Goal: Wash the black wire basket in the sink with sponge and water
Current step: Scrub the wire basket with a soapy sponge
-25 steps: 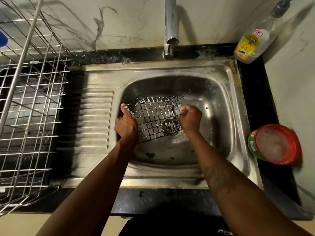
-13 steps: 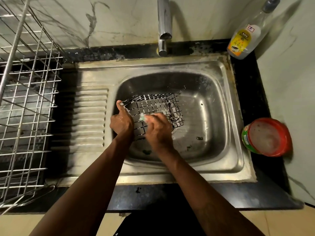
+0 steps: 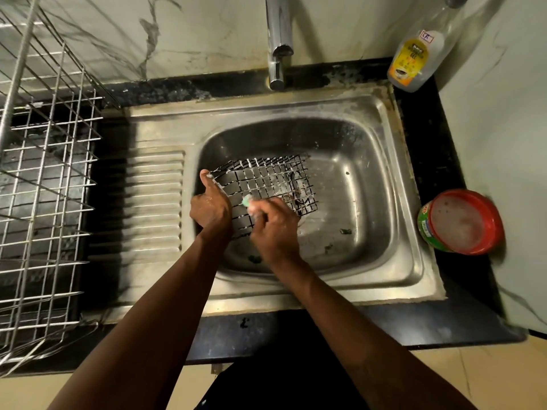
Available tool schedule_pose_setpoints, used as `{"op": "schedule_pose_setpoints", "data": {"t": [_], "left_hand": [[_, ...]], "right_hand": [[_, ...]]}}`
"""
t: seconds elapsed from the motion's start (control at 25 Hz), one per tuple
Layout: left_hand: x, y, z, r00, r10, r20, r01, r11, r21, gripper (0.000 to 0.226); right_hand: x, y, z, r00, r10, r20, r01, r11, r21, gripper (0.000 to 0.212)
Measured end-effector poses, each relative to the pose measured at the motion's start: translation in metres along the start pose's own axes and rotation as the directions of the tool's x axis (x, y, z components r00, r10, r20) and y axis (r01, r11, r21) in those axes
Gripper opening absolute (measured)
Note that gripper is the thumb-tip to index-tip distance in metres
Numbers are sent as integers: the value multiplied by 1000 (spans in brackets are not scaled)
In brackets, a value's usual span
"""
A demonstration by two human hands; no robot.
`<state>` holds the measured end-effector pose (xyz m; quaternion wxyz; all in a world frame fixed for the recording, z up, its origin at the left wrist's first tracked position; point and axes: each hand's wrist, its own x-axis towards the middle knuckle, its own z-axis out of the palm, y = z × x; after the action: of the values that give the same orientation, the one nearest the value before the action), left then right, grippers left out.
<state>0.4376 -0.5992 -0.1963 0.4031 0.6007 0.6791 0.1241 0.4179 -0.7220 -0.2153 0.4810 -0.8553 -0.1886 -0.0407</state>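
A dark stone bench (image 3: 461, 324) carries a steel sink (image 3: 165, 119) set into it, with a ribbed draining board (image 3: 157, 202) on the left of the bowl and a chrome tap (image 3: 278, 48) rising at the back edge. On the bench's right strip, a clear bottle with a yellow label (image 3: 413, 59) stands in the far corner, and a red-rimmed tub (image 3: 461, 221) sits nearer, just beside the sink rim. At the left end a silver wire dish rack (image 3: 44, 187) stands on the bench, next to the draining board.
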Motion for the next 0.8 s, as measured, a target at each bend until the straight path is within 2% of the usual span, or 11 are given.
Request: {"op": "schedule_pose_setpoints", "data": {"t": [0.08,0.12,0.16,0.24,0.28,0.44,0.48,0.56,0.64,0.72,0.8], "left_hand": [[1,0,-1,1000,1,18,-1,1000,-11,83],[1,-1,0,1000,2,22,-2,1000,-10,83],[1,-2,0,1000,2,21,-1,1000,-19,84],[0,-4,1,1000,6,4,-6,999,-38,83],[1,-4,1,1000,8,-1,-8,999,-46,83],[2,-4,1,1000,18,6,-18,1000,-11,82],[2,-3,1,1000,24,2,-24,1000,-12,82],[3,-3,1,999,26,20,-25,999,-27,83],[3,-3,0,999,15,37,-13,999,-36,83],[3,-3,0,999,23,39,-22,999,-33,84],[2,-4,-1,997,60,55,-59,998,-18,79]], "right_hand": [[-5,-6,2,995,-93,23,93,995,33,20],[0,6,-1,999,-51,-5,51,998,29,21],[9,24,-7,996,69,-52,-69,998,8,21],[26,69,-22,934,340,-112,-349,934,-79,23],[33,86,-28,900,423,-106,-434,891,-135,23],[48,98,-32,777,619,-113,-629,760,-163,23],[44,90,-32,776,623,-99,-630,758,-171,23],[28,63,-26,851,523,-42,-521,832,-193,24],[0,23,-18,958,285,10,-282,951,-125,19],[-21,-3,-11,992,125,26,-122,990,-75,16],[-18,7,-12,982,189,-8,-189,978,-84,16]]}}
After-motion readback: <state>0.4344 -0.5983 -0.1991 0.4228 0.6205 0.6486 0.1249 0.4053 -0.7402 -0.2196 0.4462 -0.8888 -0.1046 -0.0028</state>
